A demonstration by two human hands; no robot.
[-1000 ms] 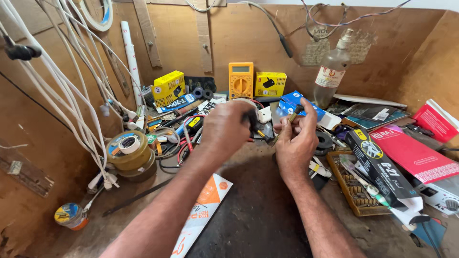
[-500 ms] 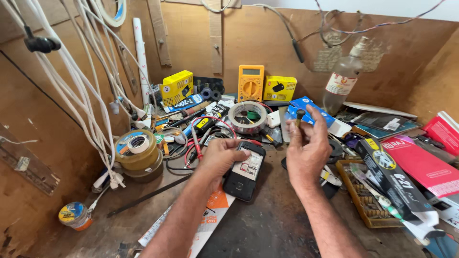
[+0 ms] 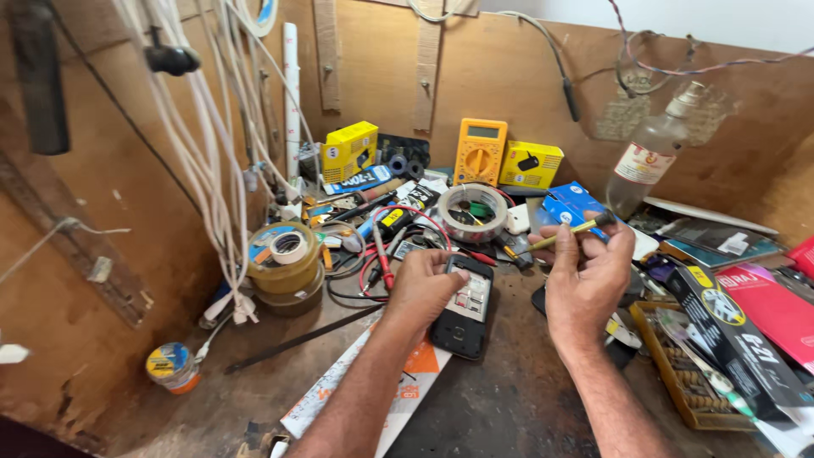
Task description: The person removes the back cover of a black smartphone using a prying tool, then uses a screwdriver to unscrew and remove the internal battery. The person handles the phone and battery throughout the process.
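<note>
Holding screwdriver (image 3: pixel 570 230), right hand (image 3: pixel 587 276); left hand (image 3: pixel 421 284) touching phone (image 3: pixel 465 307)

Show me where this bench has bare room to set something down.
Bare wood lies in front, between the person's forearms, from the opened phone under the left hand toward the near edge. Another patch lies between the small tin and the printed card. Behind the phone it is crowded: tape rolls, multimeter, boxes. The right hand holds a screwdriver.
</note>
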